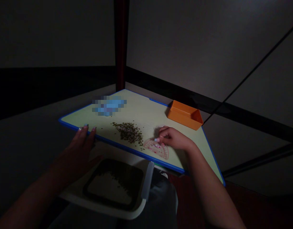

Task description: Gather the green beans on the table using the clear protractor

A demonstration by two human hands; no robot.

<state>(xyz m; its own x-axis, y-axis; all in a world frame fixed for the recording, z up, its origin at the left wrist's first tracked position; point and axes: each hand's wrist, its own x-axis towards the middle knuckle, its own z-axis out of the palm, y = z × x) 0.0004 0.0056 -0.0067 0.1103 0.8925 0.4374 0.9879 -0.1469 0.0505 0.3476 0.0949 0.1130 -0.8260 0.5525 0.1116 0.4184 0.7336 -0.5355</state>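
A pile of small dark grains or beads [129, 132] lies loose on the pale, blue-edged tabletop [141, 108]. My left hand [83, 143] rests at the table's near edge, fingers stretched out and fingertips on the rim. To the right of the pile, my right hand [171, 137] is bent over the board with fingers curled and pinched together; whatever may be between them is hidden. Beneath its fingertips is a pink printed protractor shape [158, 149] with small pinkish spots on it. Under the near edge, a pale tub [134, 213] holds more dark grains.
An orange rectangular tray [184, 114] stands at the back right of the table. A pixelated blue patch [109, 106] sits at the back left. Walls meet in a corner behind a dark red post [121, 44]. The light is dim.
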